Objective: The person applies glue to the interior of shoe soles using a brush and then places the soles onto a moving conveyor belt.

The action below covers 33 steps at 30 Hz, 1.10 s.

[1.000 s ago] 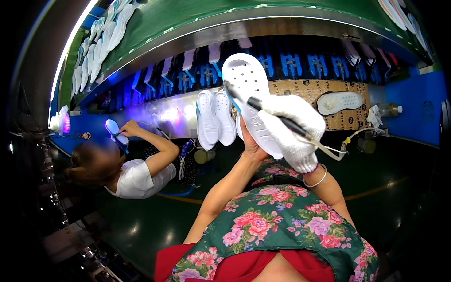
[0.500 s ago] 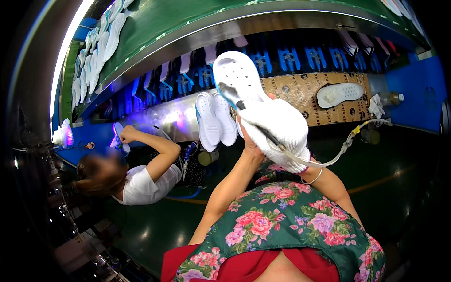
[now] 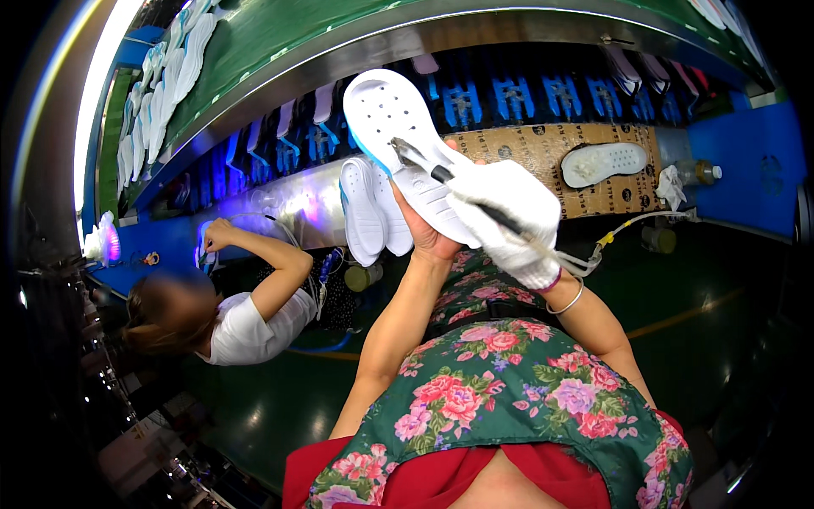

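Note:
A white shoe sole [image 3: 386, 103] with a blue side edge and small holes is held up at a slant in front of me. My bare left hand [image 3: 431, 236] grips it from beneath near the heel. In a white knitted glove, my right hand [image 3: 513, 208] is closed around a dark-handled brush [image 3: 441, 174] with a clear hose [image 3: 581, 263] trailing from it. The brush's dark bristles lie over the middle of the sole's inner face, seemingly touching it. Left of this sole, two similar white soles [image 3: 360, 216] rest side by side on the metal bench edge.
Another white sole [image 3: 604, 163] lies on a cardboard sheet [image 3: 543, 142], beside crumpled white tissue [image 3: 671, 187] and a clear bottle [image 3: 699, 172]. Blue clamp-like holders [image 3: 513, 97] line the bench back below a green conveyor [image 3: 356, 21]. A co-worker [image 3: 254, 327] sits at the left.
The held sole has shifted up and left in view and shows more of its heel. The brush has moved from near the sole's left edge toward its middle.

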Tool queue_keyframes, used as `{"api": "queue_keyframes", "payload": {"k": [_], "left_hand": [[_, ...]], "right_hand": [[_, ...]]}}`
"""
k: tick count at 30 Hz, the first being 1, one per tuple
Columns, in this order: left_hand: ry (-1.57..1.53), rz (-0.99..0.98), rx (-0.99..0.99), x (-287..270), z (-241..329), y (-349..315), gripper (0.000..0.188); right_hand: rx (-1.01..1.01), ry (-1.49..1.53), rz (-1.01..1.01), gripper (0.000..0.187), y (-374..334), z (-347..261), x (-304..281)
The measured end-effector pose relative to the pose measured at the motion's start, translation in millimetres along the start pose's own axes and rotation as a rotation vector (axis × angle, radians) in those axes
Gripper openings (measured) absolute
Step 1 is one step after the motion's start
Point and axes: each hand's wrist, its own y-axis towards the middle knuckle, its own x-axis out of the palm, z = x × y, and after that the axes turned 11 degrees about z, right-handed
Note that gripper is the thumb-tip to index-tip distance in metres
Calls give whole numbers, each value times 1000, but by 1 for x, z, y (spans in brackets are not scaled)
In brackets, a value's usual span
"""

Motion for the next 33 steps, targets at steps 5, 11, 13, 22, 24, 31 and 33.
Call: {"api": "queue_keyframes", "payload": {"k": [5,11,13,22,24,31,33], "left_hand": [[0,-79,-92,-11,3,4,85],[-24,-35,-54,-6,9,8,88],[53,-200,-183,-11,13,12,93],[97,-188,-170,-6,26,12,107],[120,-253,-201,-4,32,9,109],[261,-82,-147,1,44,5,104],[286,-86,-140,0,48,2,104]], "right_hand": [[-326,-172,-97,21,8,-8,1],[-459,-261,-123,21,16,-8,-12],[-467,-303,-192,23,5,-9,-10],[-476,-350,-308,22,2,-14,-21],[-319,-178,-376,21,7,-17,-24],[-422,-215,-370,20,2,-14,-21],[-246,-91,-399,16,3,-13,-24]]}}
